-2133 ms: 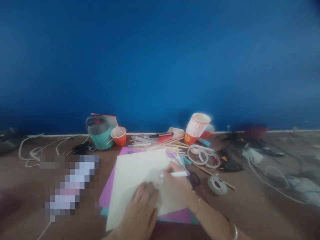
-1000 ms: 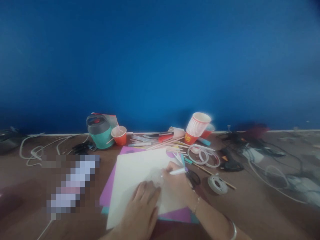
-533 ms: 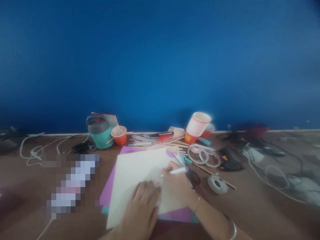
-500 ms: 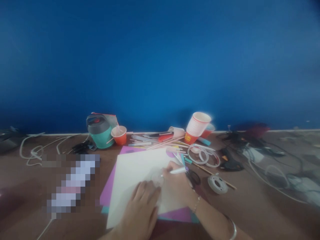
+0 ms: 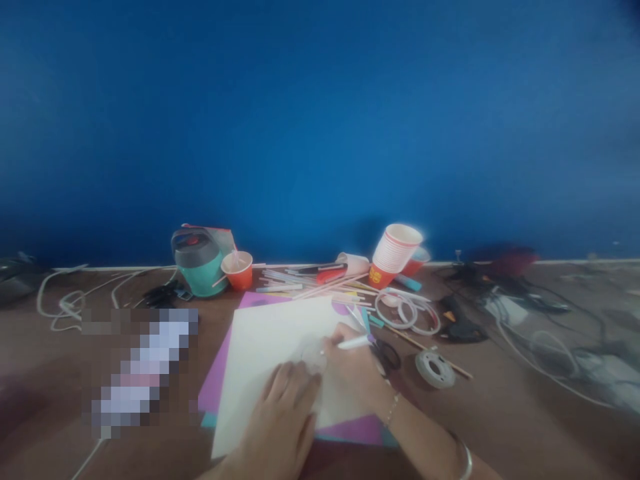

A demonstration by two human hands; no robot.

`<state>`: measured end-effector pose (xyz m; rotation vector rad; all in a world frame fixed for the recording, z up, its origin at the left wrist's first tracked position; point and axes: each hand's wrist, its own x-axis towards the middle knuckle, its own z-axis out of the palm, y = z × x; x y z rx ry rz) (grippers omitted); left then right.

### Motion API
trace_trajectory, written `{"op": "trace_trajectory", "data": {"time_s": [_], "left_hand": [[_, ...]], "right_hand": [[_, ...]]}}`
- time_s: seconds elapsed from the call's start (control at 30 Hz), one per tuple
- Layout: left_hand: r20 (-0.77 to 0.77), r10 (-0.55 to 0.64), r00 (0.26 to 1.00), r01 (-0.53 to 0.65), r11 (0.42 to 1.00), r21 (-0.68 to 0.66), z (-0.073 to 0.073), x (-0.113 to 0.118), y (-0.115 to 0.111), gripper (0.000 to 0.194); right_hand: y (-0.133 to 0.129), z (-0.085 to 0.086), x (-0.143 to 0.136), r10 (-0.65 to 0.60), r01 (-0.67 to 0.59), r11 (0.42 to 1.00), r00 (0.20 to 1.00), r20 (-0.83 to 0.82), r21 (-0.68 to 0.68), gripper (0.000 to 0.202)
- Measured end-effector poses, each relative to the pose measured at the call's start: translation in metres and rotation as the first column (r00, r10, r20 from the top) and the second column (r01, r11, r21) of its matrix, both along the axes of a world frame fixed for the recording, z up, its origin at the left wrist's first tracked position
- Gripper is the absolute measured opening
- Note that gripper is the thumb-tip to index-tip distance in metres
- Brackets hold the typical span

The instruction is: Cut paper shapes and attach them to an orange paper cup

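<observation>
My left hand (image 5: 286, 407) lies flat on a white sheet of paper (image 5: 265, 330), its fingertips at the edge of a faint, roundish, see-through shape (image 5: 311, 352) that is too blurred to name. Pinched in my right hand (image 5: 353, 367) is a white pen (image 5: 356, 343), slanted, with its tip end close to that shape. Whether the tip touches the paper I cannot tell. Purple paper (image 5: 219, 379) sticks out from under the white sheet. Scissors (image 5: 387, 355) with dark handles lie just right of my right hand, partly hidden by it.
Behind the paper are straws and sticks (image 5: 320, 287), an orange cup (image 5: 238, 271), stacked paper cups (image 5: 397, 253) and a teal container (image 5: 203, 267). To the right lie a tape roll (image 5: 435, 369), clear rings (image 5: 400, 310) and a dark glue gun (image 5: 457, 327). Cables (image 5: 70, 307) run at left.
My right hand and the pen have shifted very slightly left beside the round shape. My left hand stays in place on the paper.
</observation>
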<state>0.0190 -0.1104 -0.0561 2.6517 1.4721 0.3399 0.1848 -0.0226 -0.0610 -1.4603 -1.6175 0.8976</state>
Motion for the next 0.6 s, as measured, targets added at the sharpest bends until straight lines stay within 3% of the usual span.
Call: {"op": "trace_trajectory", "data": {"time_s": [0.6], "left_hand": [[-0.001, 0.008, 1.000, -0.008, 1.000, 0.016, -0.0010, 0.0005, -0.0006, 0.057]], "right_hand": [[-0.0003, -0.0014, -0.0007, -0.004, 0.004, 1.000, 1.000, -0.019, 0.015, 0.023]]}}
